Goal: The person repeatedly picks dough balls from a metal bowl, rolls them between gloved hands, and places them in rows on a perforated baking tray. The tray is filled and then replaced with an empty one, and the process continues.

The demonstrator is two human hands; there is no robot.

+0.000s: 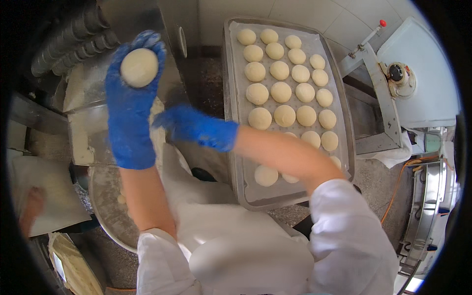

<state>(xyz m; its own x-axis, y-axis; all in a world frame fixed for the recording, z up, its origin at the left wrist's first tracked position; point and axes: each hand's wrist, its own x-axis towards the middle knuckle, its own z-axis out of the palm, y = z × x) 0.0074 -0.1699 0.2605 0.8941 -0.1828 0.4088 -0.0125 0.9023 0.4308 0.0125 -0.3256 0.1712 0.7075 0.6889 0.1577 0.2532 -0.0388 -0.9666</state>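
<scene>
My left hand (132,99), in a blue glove dusted with flour, holds up a smooth round dough ball (139,68) on its palm and fingers. Beside its wrist, my right hand (195,127), gloved in blue too, is blurred; whether its fingers are closed or hold anything is unclear. To the right lies a metal tray (241,191) lined with paper and bearing rows of dough balls (280,92). My right forearm passes over the tray's lower part and hides some of them. A floured work surface (86,125) lies behind and left of my left hand.
A round, floured metal pan (107,199) with small dough pieces stands at lower left. Metal rollers or moulds (73,40) are at upper left. A person's blurred hand (33,208) is at the far left. At right are a metal frame (379,99) and an orange hose (396,188).
</scene>
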